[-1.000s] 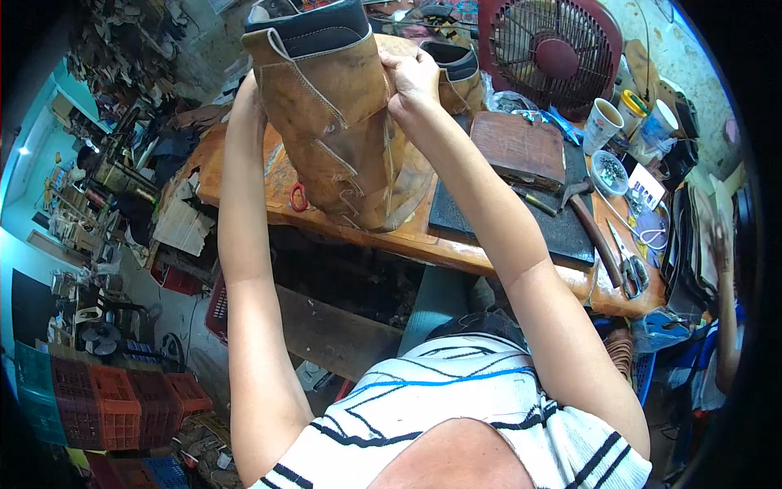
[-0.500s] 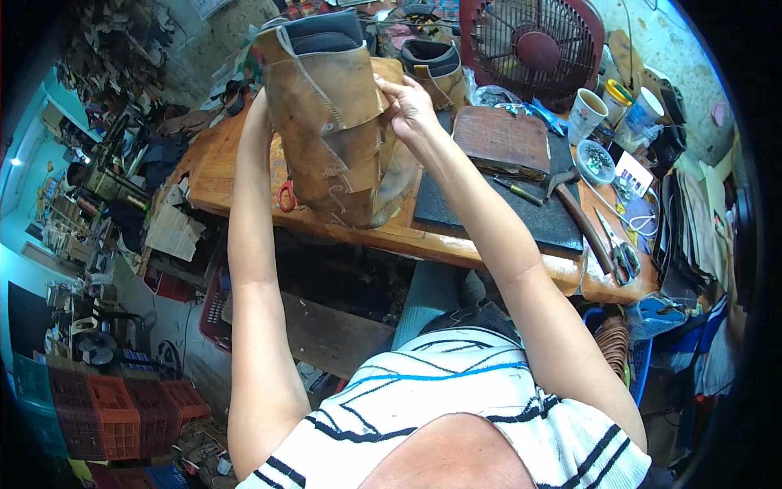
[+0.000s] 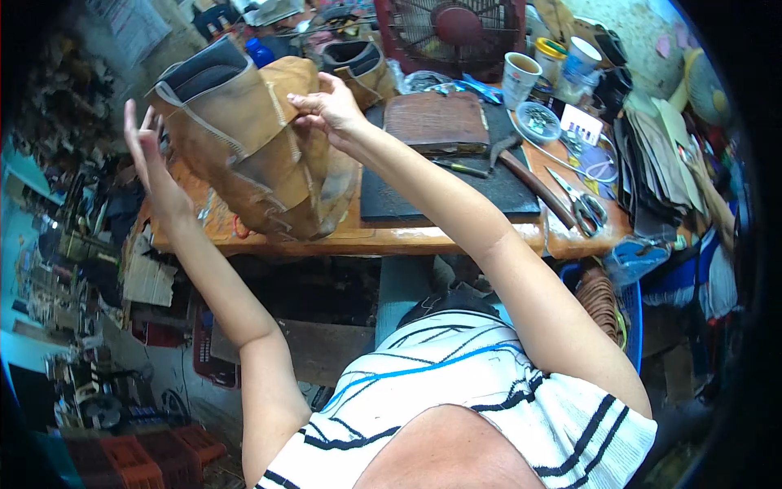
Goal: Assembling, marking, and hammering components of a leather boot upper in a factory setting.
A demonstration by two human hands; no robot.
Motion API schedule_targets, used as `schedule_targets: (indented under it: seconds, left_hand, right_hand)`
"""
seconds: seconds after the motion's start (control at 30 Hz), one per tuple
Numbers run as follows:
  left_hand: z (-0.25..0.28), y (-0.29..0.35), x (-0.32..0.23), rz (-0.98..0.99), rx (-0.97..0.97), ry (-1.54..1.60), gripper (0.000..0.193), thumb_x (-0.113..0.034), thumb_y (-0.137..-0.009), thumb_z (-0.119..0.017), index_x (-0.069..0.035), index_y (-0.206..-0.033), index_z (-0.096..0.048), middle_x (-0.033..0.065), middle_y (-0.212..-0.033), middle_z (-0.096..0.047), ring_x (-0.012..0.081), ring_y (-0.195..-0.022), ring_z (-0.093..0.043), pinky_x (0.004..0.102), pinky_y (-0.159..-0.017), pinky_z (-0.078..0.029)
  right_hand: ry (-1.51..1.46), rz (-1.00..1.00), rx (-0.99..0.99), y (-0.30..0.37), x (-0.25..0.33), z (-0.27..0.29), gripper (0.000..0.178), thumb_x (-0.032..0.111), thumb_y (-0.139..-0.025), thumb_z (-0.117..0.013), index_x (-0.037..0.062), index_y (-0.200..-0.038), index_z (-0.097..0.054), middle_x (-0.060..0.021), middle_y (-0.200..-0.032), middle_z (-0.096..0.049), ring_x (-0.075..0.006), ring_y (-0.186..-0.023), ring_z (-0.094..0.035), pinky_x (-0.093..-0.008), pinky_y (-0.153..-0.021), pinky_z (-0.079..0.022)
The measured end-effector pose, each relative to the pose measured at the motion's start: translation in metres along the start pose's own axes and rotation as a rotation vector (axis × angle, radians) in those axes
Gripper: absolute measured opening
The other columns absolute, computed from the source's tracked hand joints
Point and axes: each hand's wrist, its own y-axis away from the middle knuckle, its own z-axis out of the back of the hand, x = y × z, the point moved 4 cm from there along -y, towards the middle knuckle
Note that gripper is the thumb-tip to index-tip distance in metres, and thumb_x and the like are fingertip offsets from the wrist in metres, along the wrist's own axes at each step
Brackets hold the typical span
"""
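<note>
A tall brown leather boot [image 3: 248,155] with stitched overlapping panels and a dark lining leans left on the wooden workbench, its toe largely hidden. My right hand [image 3: 332,112] is closed on leather at the boot's right side, thumb toward me; some of its fingers are hidden. My left hand [image 3: 159,167] is open at the boot's left side, fingers stretched upward, and holds nothing. Whether its palm touches the leather I cannot tell. Behind my right hand stands a second, similar boot [image 3: 365,77].
Right of the boot, a dark board [image 3: 399,193] carries a worn brown block [image 3: 436,118]. Further right lie a hammer [image 3: 533,186] and scissors [image 3: 585,204]. Cups [image 3: 521,80] and a bowl of small metal pieces [image 3: 539,120] stand behind. A dark red fan [image 3: 452,28] is at the back.
The view has swung, so the bench appears shifted left and up. The boot tilts further left. My left hand has come out from behind it with fingers spread; my right hand stays on the leather.
</note>
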Motion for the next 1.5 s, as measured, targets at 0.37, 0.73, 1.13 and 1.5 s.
schedule_targets:
  seconds: [0.37,0.73,1.13,1.5]
  left_hand:
    - [-0.033,0.044,0.002,-0.214,-0.079,-0.363,0.105,-0.03,-0.073,-0.091,0.003,-0.152,-0.031,0.0242,-0.152,-0.039,0.033,-0.141,-0.038,0.0435,-0.117,-0.03]
    - [-0.164,0.162,-0.007,-0.667,0.25,-0.429,0.053,-0.037,-0.084,-0.08,-0.012,-0.129,-0.065,0.0069,-0.132,-0.061,0.0307,-0.136,-0.044,0.0481,-0.114,-0.029]
    - [-0.231,0.225,0.092,-0.184,0.589,-0.335,0.034,-0.028,-0.084,-0.078,-0.003,-0.107,-0.07,0.0112,-0.111,-0.069,0.0288,-0.108,-0.062,0.0383,-0.093,-0.043]
    - [-0.23,0.222,0.089,-0.175,0.568,-0.376,0.035,-0.029,-0.083,-0.078,-0.003,-0.105,-0.071,0.0111,-0.11,-0.069,0.0281,-0.105,-0.063,0.0377,-0.091,-0.045]
  right_hand:
    - [0.702,0.191,0.11,0.043,0.108,0.114,0.03,0.017,-0.089,-0.076,0.0066,-0.117,-0.071,-0.006,-0.098,-0.075,-0.0095,-0.076,-0.068,-0.0217,-0.055,-0.055]
    - [1.912,0.422,0.131,-0.032,0.179,0.25,0.02,0.007,-0.074,-0.067,0.015,-0.089,-0.079,-0.0111,-0.097,-0.068,-0.032,-0.096,-0.067,-0.0417,-0.082,-0.055]
    - [2.129,0.242,0.295,-0.111,0.137,0.305,0.032,0.011,-0.07,-0.08,0.0203,-0.101,-0.08,-0.0103,-0.105,-0.072,-0.0321,-0.102,-0.068,-0.0435,-0.085,-0.055]
    - [2.022,0.232,0.237,-0.119,0.131,0.3,0.027,0.022,-0.064,-0.087,0.0144,-0.09,-0.081,-0.0104,-0.093,-0.075,-0.031,-0.09,-0.071,-0.042,-0.077,-0.056]
